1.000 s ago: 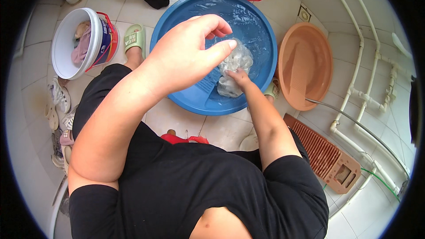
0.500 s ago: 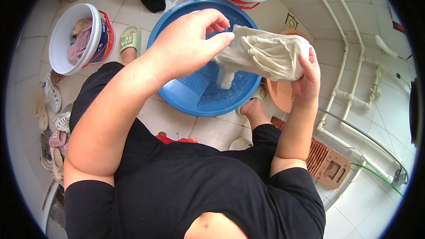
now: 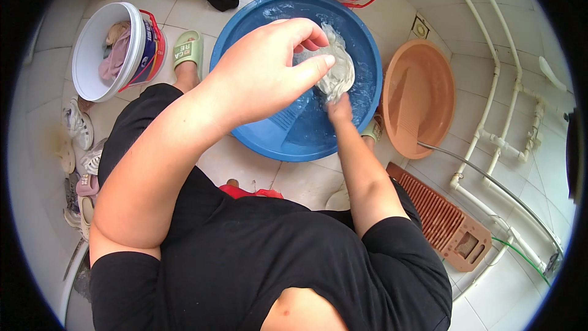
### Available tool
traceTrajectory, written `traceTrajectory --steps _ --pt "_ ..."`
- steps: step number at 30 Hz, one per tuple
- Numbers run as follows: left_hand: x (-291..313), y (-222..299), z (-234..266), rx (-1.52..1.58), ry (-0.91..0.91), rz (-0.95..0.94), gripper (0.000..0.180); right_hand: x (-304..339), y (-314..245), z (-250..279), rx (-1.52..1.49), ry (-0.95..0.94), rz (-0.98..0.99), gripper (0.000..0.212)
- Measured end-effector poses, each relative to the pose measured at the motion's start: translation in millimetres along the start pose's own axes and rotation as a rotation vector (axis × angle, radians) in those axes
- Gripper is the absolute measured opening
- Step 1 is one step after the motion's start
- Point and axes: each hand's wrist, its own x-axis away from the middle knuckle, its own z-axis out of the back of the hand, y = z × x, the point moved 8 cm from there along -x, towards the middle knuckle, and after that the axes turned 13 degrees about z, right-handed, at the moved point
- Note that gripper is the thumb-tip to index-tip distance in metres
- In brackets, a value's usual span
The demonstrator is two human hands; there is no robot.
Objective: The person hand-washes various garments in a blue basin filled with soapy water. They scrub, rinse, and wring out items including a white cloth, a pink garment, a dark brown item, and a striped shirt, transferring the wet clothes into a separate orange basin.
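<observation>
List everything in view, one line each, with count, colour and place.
Large basin: one, blue, floor, centre
Pale cloth: one, off-white, in large basin
Smaller basin: one, orange-brown, right of large one
Washboard: one, brown, lower right
Buckets: two, mostly white, upper left and top
Laundry: several pieces, pink, tan and grey-brown, in buckets
Slippers: two, green, on feet
Loose shoes: several, mostly pale, left wall
Pipes: several, white, right wall
Hoses: two, grey and green, right
Drain cover: one, yellowish, upper right
Red object: one, red, below large basin
Dark item: one, black, top, partly blurred
Black top: one, black, worn, bottom
Left hand: one, bare, above large basin
Right hand: one, bare, at pale cloth
</observation>
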Motion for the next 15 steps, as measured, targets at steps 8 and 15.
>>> traceTrajectory --steps 8,15 --pt "-4 -9 -10 -0.244 -0.002 0.049 0.033 16 16 -59 -0.046 -0.478 0.041 0.045" --pt "-3 -27 -28 -0.811 -0.139 0.152 0.046 26 -56 81 -1.106 -0.094 -0.136 0.03"
